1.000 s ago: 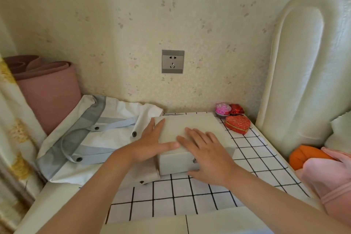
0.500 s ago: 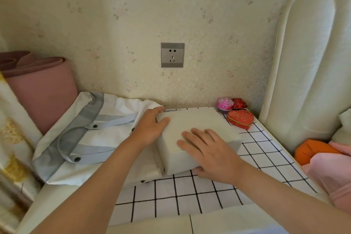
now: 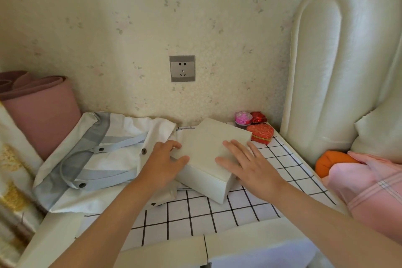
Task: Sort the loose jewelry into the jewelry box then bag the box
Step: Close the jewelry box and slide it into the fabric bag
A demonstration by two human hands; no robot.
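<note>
At the far left edge of the frame hangs a patterned curtain (image 3: pixel 13 169), with a rolled pink mat (image 3: pixel 41 115) standing behind it against the wall. Just right of these, a white-and-grey tote bag (image 3: pixel 91 159) lies flat in the left centre, its straps spread across it. The left hand (image 3: pixel 163 163) curls round the left corner of the jewelry box (image 3: pixel 208 148), fingers on the far side and thumb on the near. The box, lid closed, sits cornerwise in the middle of the frame, its left part over the bag's edge and its near corner on the grid-patterned cloth (image 3: pixel 195 213). A wall socket (image 3: pixel 182 68) is above it. The right hand (image 3: pixel 250 165) rests flat on the lid, fingers straight and spread. Behind, by the wall, are a round pink box (image 3: pixel 243 118), a small red box (image 3: pixel 258 117) and a red heart-shaped box (image 3: pixel 261 132), the last touching the jewelry box's far right corner. A cream padded headboard (image 3: pixel 337 61) fills the right; below it are an orange cushion (image 3: pixel 330 159) and pink fabric (image 3: pixel 369 180).
</note>
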